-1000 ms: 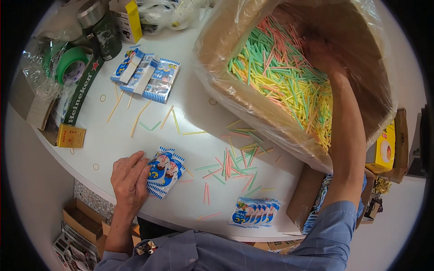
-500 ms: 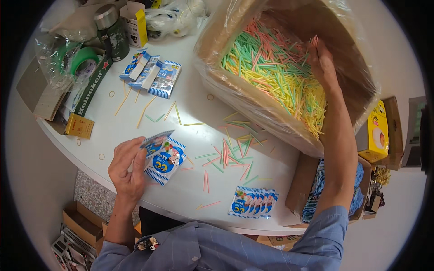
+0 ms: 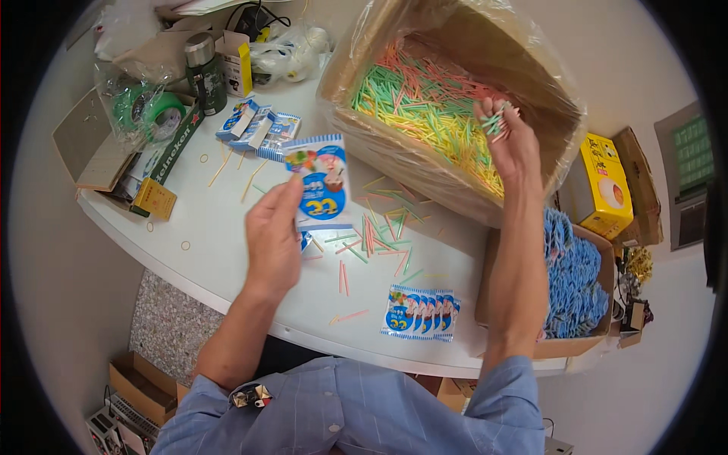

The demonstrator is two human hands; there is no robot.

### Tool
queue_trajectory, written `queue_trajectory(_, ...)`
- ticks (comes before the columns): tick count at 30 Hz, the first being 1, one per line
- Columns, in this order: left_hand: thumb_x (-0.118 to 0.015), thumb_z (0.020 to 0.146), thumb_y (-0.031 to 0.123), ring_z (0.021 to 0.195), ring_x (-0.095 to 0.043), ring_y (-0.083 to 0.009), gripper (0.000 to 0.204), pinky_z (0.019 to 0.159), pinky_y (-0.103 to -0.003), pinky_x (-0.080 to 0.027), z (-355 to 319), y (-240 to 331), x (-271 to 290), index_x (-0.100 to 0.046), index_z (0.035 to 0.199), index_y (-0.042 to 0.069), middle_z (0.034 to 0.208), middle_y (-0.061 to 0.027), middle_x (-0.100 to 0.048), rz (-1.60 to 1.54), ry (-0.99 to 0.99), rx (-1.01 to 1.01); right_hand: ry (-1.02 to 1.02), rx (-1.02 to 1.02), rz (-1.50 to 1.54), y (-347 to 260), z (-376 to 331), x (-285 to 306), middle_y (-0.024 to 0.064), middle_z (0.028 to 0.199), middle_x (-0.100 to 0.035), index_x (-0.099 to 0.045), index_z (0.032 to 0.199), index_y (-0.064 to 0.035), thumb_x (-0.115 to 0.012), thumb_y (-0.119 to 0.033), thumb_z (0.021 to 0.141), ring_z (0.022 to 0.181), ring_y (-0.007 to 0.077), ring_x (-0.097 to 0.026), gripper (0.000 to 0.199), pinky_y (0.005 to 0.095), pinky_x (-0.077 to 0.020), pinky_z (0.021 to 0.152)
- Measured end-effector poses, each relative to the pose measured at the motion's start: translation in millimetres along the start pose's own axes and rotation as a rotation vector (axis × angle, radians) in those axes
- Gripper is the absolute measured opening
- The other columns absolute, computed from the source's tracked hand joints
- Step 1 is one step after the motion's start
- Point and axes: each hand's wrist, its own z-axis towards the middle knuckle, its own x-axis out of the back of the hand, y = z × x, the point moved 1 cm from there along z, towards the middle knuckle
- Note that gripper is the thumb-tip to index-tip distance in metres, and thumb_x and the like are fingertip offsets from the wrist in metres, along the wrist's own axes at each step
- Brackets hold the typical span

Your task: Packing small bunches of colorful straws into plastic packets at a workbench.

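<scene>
My left hand (image 3: 274, 239) is closed on the edge of a blue-and-white printed packet (image 3: 322, 186), lifted above the table with its face up. Part of another packet (image 3: 305, 240) peeks out beside the hand. Over the large plastic-lined carton (image 3: 413, 155), my right hand (image 3: 516, 152) curls around a bunch of thin pink and green sticks (image 3: 496, 123). Pink, green and yellow sticks (image 3: 409, 98) fill that carton in a thick layer. Loose sticks (image 3: 371, 235) lie scattered on the white table. A fanned row of packets (image 3: 421, 312) rests near the front edge.
A smaller carton of blue packets (image 3: 574, 284) stands at the right, by a yellow box (image 3: 603, 186). Banded packets (image 3: 258, 129), a dark flask (image 3: 205, 74) and green tape rolls (image 3: 163, 114) are at the back left. Rubber bands (image 3: 186, 246) dot the table.
My left hand has moved right and raised a packet. My right hand has turned up, now showing a bunch of sticks, and come nearer the carton's front. The view has shifted.
</scene>
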Motion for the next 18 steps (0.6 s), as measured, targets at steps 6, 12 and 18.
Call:
queue_trajectory(6,-0.057,0.103,0.025,0.099,-0.066,-0.0133,0.03,0.089,-0.029,-0.052,-20.7,-44.4,-32.5,-0.063,0.116,-0.001,0.112,-0.0086,-0.069,-0.26,-0.051,0.184,-0.003,-0.078,0.138,67.1,-104.6,-9.2,0.0102,0.094,-0.057,-0.054,0.099,-0.001,-0.047,-0.019,0.105,0.093,0.0253,-0.059,0.02,0.0393,-0.0517,0.095)
queue_trajectory(12,-0.055,0.103,0.027,0.095,-0.066,-0.0134,0.03,0.085,-0.028,-0.053,-30.2,-49.5,-10.5,-0.063,0.112,-0.001,0.108,-0.0087,-0.069,-0.177,0.024,0.128,0.215,-0.03,-0.029,134.6,-163.2,-5.2,0.0064,0.089,-0.058,-0.053,0.108,-0.003,-0.048,-0.015,0.104,0.08,0.0192,-0.061,0.013,0.0363,-0.0547,0.084)
queue_trajectory(18,-0.055,0.104,0.027,0.093,-0.066,-0.0116,0.031,0.084,-0.026,-0.052,-38.8,-35.8,23.0,-0.063,0.112,-0.001,0.107,-0.0088,-0.069,-0.05,0.1,0.047,0.061,0.252,-0.939,170.8,-161.0,16.2,0.0077,0.089,-0.061,-0.053,0.099,-0.002,-0.047,-0.017,0.105,0.079,0.0156,-0.06,0.017,0.0324,-0.0518,0.076)
